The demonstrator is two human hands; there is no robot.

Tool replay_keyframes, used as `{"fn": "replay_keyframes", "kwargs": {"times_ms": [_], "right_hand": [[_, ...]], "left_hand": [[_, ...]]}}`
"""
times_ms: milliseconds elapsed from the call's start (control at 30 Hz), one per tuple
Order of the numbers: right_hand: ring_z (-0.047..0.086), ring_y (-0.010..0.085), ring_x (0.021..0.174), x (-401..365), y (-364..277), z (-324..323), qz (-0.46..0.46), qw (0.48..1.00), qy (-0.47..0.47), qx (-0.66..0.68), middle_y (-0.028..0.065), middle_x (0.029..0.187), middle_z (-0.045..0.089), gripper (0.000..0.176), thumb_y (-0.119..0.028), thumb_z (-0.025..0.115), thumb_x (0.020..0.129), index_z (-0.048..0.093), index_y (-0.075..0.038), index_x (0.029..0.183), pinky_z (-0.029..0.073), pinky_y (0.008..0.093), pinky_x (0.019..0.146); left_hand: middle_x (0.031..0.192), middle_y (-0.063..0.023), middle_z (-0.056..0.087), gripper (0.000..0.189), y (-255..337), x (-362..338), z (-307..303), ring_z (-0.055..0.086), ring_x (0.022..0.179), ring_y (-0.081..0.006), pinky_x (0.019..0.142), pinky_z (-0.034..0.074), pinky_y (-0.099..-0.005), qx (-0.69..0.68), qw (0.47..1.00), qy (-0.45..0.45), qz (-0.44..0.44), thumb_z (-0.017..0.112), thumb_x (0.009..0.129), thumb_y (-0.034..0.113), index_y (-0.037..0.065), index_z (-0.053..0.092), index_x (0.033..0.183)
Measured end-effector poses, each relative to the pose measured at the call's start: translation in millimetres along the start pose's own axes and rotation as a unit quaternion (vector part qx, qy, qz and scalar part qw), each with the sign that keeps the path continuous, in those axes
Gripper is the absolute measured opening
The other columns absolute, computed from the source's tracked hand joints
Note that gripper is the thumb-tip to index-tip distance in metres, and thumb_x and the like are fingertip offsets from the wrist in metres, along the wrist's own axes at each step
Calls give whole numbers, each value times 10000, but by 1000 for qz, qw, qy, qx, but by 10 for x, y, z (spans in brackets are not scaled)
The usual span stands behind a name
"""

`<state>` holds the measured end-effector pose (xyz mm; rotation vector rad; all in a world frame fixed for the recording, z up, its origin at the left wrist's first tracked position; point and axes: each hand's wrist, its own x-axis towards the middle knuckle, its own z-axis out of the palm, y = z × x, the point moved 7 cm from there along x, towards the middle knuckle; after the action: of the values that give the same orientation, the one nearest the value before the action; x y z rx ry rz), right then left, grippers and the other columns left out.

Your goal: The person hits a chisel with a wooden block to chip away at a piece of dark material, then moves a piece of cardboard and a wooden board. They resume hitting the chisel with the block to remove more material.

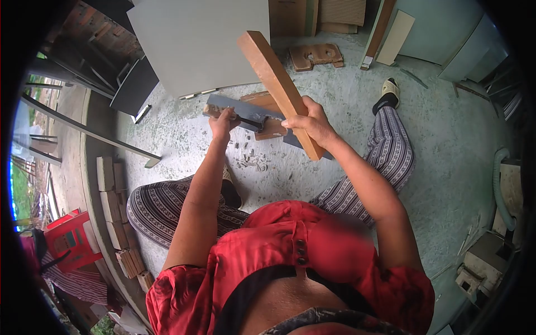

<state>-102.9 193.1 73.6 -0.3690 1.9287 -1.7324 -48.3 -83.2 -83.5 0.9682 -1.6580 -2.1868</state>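
Observation:
I sit on a concrete floor with my legs spread. My right hand grips a long curved wooden piece and holds it tilted, its lower end down near the floor. My left hand is closed on a dark handle of a flat grey blade-like tool that lies across a brown wood block on the floor. Small wood chips lie scattered just in front of the block.
A large grey board leans behind the block. A cut-out wooden piece lies farther back. Stacked bricks line the floor's curved left edge, a red object beyond them. My right foot wears a sandal. A hose lies right.

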Motion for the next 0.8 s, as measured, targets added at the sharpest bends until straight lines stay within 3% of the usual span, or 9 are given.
{"fn": "replay_keyframes", "kwargs": {"times_ms": [67,233,333,367,433,467,567,600,800], "right_hand": [[587,203,816,36,139,-24,33,999,12,-8,131,877,596,545,-313,732,565,534,14,955,466,304,753],[582,166,786,45,107,-41,19,999,3,-32,106,879,571,558,-280,724,608,512,29,1022,478,278,703],[577,167,804,36,5,-71,-1,999,11,-38,104,881,571,551,-282,726,606,518,25,1014,470,275,720],[575,167,815,31,-27,-89,-14,999,16,-44,103,881,571,548,-283,726,606,521,23,1011,465,274,732],[572,166,822,21,-57,-107,-20,999,16,-43,102,883,572,550,-285,728,606,521,24,1011,461,275,743],[569,165,829,18,-79,-110,-25,999,15,-42,101,885,574,553,-286,729,606,520,26,1012,456,276,754],[568,168,837,-11,-148,-111,-48,995,18,-81,104,895,580,559,-286,732,604,520,27,1016,455,279,762],[568,168,837,-20,-146,-117,-48,995,20,-81,104,895,580,559,-286,732,604,520,27,1016,455,279,762],[568,178,860,-59,-140,-99,-45,994,4,-96,110,908,589,565,-284,736,598,522,19,1023,457,292,772]], "left_hand": [[916,-149,606,318,-164,-22,-167,646,723,-278,573,601,-405,-80,993,73,-49,649,780,119,-16,520,1037],[881,-142,600,309,-304,-174,-151,641,699,-267,559,594,-402,-134,965,182,-132,659,763,133,-2,529,1009],[789,-82,599,206,235,-74,177,612,648,-177,565,563,-344,34,996,71,30,686,733,123,26,578,879],[789,-82,599,206,332,-73,245,612,648,-177,565,563,-344,34,996,71,30,686,733,123,26,578,879],[779,-61,599,169,607,-116,539,614,653,-167,595,566,-333,62,992,-41,105,677,744,111,38,567,850],[750,-32,599,129,655,-156,607,598,639,-130,566,533,-281,69,989,-56,122,680,738,96,56,573,798],[708,-10,584,119,477,-123,625,574,618,-105,545,505,-256,109,981,-84,140,678,731,76,72,572,784],[601,1,556,114,521,-226,672,494,507,-75,471,398,-229,86,984,-55,144,668,706,59,53,556,691],[647,0,578,103,357,-226,636,544,591,-97,570,455,-254,128,979,-75,139,665,709,57,29,566,706]]}}
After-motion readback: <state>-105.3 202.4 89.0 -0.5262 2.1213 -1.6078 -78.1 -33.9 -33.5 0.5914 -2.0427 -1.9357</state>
